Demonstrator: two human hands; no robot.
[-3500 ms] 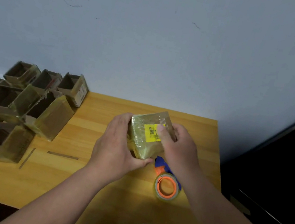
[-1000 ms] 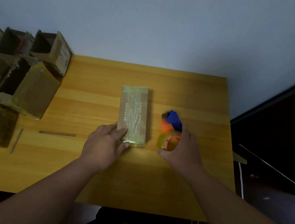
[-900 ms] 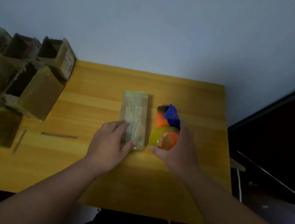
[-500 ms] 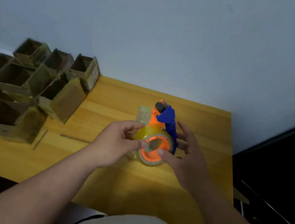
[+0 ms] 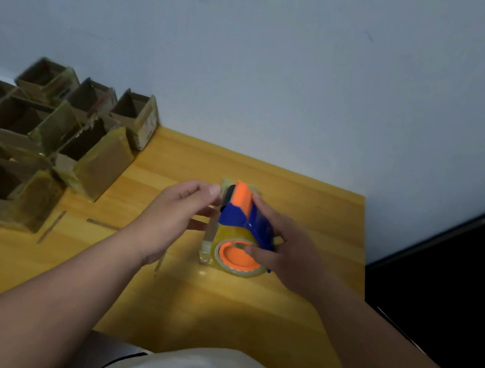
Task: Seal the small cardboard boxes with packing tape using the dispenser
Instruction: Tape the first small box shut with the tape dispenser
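A small cardboard box (image 5: 208,240) wrapped in yellowish tape lies lengthwise on the wooden table (image 5: 315,206). The tape dispenser (image 5: 243,216), with a blue guard, an orange roller and a clear tape roll on an orange core, sits on top of the box and hides most of it. My right hand (image 5: 291,247) grips the dispenser, thumb on the orange core and fingers over the blue guard. My left hand (image 5: 179,213) reaches in from the left, its fairly straight fingers against the box's left side and the thumb near the box's far end.
Several open cardboard boxes (image 5: 94,154) are stacked on their sides at the table's left edge. Two thin tape strips (image 5: 102,224) lie on the wood near them. A pale wall rises behind; a dark door (image 5: 459,287) stands right of the table.
The box was set flat on the table. My right hand picked up the dispenser and brought it onto the box. My left hand moved from the tape roll to the box's left side.
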